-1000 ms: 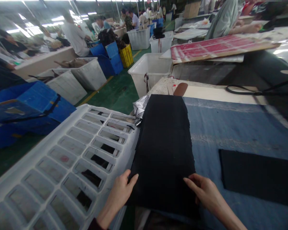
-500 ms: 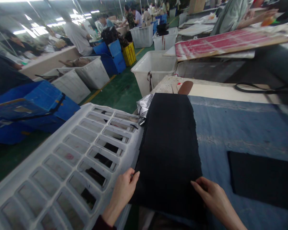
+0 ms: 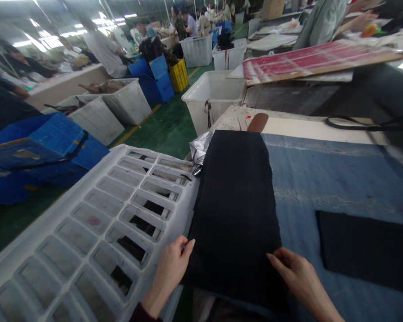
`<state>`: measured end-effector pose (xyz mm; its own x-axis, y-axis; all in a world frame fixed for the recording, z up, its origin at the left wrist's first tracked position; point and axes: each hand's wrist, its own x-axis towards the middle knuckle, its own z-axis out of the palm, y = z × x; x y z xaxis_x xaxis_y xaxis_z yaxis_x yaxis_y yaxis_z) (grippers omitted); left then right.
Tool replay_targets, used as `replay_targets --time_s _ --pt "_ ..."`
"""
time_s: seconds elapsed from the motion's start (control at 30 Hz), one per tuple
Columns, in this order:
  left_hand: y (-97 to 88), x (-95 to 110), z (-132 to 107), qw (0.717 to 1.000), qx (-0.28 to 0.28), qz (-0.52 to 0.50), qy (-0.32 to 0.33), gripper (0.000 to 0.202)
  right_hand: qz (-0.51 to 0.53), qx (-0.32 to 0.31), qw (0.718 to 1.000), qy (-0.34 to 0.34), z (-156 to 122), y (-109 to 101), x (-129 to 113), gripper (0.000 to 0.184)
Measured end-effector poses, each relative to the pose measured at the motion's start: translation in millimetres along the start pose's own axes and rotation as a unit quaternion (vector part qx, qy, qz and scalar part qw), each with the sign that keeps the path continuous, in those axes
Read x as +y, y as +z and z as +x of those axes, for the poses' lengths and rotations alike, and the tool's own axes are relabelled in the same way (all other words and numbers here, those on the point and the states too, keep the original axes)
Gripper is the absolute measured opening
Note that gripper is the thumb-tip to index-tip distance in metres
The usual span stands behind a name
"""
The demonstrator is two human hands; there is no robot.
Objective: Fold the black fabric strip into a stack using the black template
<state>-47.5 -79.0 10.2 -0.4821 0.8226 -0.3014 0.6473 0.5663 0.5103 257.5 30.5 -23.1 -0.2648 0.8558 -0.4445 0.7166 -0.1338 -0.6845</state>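
Observation:
A long black fabric panel (image 3: 237,205) lies lengthwise in front of me, its side edges slightly frayed. My left hand (image 3: 173,261) pinches its left edge near the close end, thumb against forefinger. On the opposite edge, my right hand (image 3: 293,268) grips the cloth with curled fingers. The near end of the panel reaches past the table's front edge. Further right, a second black fabric piece (image 3: 369,250) rests flat on the blue table covering (image 3: 302,179), apart from my right hand.
A white plastic slatted crate (image 3: 121,214) stands left of the table. Crumpled silver wrapping (image 3: 200,147) and a brown flat piece (image 3: 258,122) lie by the panel's far end. Beyond are a white bin (image 3: 215,89), blue bins (image 3: 53,143), a red-topped board (image 3: 315,60) and several people.
Both hands keep their hold on the black fabric panel, almost unmoved. The surroundings have shifted slightly left in the view.

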Motion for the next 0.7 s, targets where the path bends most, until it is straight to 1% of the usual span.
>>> replay_targets --time_s 0.1,0.27,0.43,0.53,0.6,0.7 --pt "3.0 -3.4 0.8 1.0 -0.006 0.009 -0.001 0.037 -0.002 0.004 1.0 0.005 -2.0 -0.9 -3.4 0.036" --pt "5.8 -7.9 3.9 1.0 -0.028 0.007 -0.005 0.036 0.018 0.029 0.999 0.002 -5.7 -4.3 -12.3 0.028" --pt "4.8 -6.3 6.9 0.998 -0.058 0.014 -0.023 0.036 0.025 0.038 0.999 0.007 -7.5 -7.3 -17.5 0.025" --pt "4.9 -4.4 7.5 0.998 -0.061 0.021 -0.026 0.036 0.009 0.048 0.999 0.007 -7.0 -7.7 -17.9 0.024" --pt "4.9 -3.2 8.1 0.997 -0.059 0.045 -0.02 0.036 0.004 0.05 0.999 0.007 -6.7 -7.7 -17.9 0.023" --pt "2.8 -0.6 9.3 0.992 -0.063 0.111 -0.012 0.038 0.007 0.052 0.999 0.007 -7.2 -8.1 -18.1 0.022"
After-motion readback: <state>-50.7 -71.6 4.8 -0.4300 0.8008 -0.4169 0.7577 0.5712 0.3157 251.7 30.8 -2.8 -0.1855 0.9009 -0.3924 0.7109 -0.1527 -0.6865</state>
